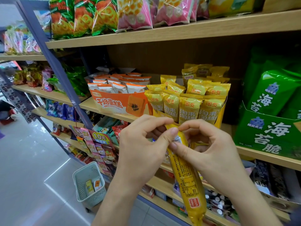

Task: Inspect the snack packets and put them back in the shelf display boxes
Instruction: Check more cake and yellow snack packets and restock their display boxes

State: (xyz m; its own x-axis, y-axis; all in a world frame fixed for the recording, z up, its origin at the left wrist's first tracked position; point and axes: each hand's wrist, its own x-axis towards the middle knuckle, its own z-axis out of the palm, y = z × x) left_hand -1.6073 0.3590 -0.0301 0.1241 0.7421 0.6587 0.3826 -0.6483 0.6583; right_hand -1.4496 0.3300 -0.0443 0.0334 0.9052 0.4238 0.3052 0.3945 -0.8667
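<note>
The held packet [187, 176] is mustard yellow with dark print and a red square stamp. The shelved packets [189, 108] are yellow with red characters. One display box [114, 104] is orange and white; the green box [260, 136] has white characters. The shelf [179, 28] is pale wood.

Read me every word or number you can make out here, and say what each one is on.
"干烙蛋糕": orange display box
"闺友": shelved yellow packets
"海苔脆": green display box
"1.0元": hanging price tag
Print on the held yellow packet: too small to read.
</note>
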